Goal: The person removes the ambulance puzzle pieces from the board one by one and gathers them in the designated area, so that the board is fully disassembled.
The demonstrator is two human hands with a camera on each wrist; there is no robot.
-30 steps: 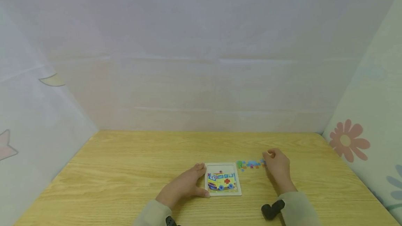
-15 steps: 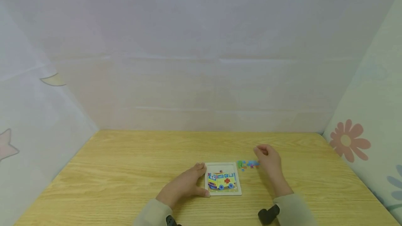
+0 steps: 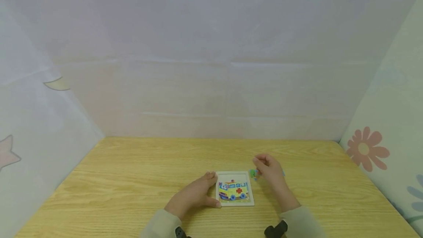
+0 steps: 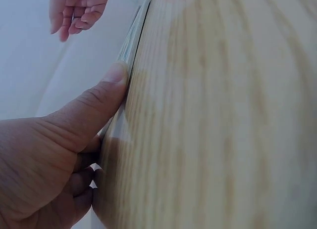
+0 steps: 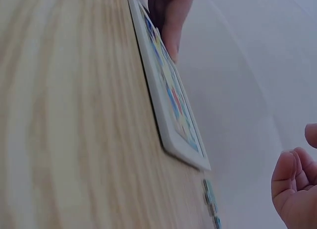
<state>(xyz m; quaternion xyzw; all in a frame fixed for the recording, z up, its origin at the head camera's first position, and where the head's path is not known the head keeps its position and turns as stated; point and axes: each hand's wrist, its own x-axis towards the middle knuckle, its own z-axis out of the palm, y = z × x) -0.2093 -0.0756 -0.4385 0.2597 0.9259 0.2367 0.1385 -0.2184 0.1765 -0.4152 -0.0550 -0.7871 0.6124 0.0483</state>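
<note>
A square white-framed jigsaw puzzle (image 3: pixel 235 204) lies flat on the table, its lower part showing a yellow ambulance with a red cross. The upper strip inside the frame is bare and pale. My left hand (image 3: pixel 195 194) holds the frame's left side, thumb at the near corner and fingers at the far one. Over the loose pieces right of the frame hovers my right hand (image 3: pixel 269 170), fingers loosely bent, and I see nothing between thumb and fingertips (image 5: pixel 287 164). A green puzzle piece (image 3: pixel 252 173) shows beside it; most other pieces are hidden under the hand.
The wood-grain table (image 3: pixel 148 164) reaches back to a pale cloth wall (image 3: pixel 211 83). Cloth sides with printed flowers (image 3: pixel 363 148) stand at the right and left. Past the right hand, a bit of a blue piece (image 3: pixel 283 173) peeks out.
My right hand has moved left over the row of loose pieces, from its right end towards the frame. The left hand and the puzzle frame stay in place.
</note>
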